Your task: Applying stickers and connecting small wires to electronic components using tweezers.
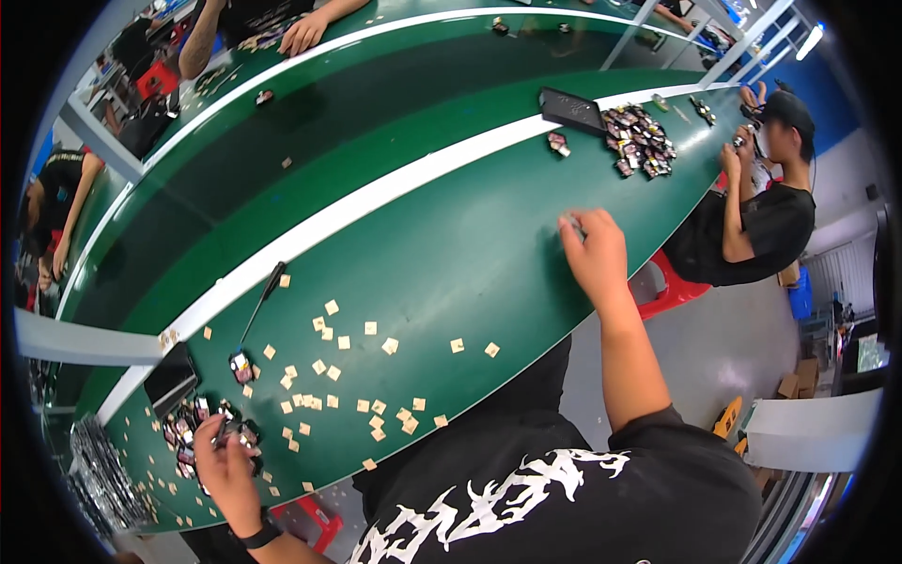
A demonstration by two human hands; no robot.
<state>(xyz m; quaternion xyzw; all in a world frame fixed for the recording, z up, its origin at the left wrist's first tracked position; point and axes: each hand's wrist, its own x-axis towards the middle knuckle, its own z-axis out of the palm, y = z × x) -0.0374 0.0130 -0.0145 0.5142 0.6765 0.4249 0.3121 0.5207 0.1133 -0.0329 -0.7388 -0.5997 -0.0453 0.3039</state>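
Note:
My left hand (228, 470) is at a heap of small black parts (183, 434) with pinkish and silvery faces, at the lower left of the green table. Its thumb and fingers curve around a small black part (228, 432). Farther right, my right hand (598, 256) hovers over the table with its fingers curled and the fingertips pinched together. Whatever lies between those fingertips is too small to make out. One single black part (241, 367) lies beyond the left heap, by the tip of a black-handled screwdriver (266, 293).
Many small cream squares (333, 373) are scattered on the table (451, 254). A black tray (172, 378) stands by the left heap; another tray (571, 110) adjoins a second heap (639, 141) at the far right. Clear plastic packs (103, 470) lie far left. A co-worker (766, 211) sits at right.

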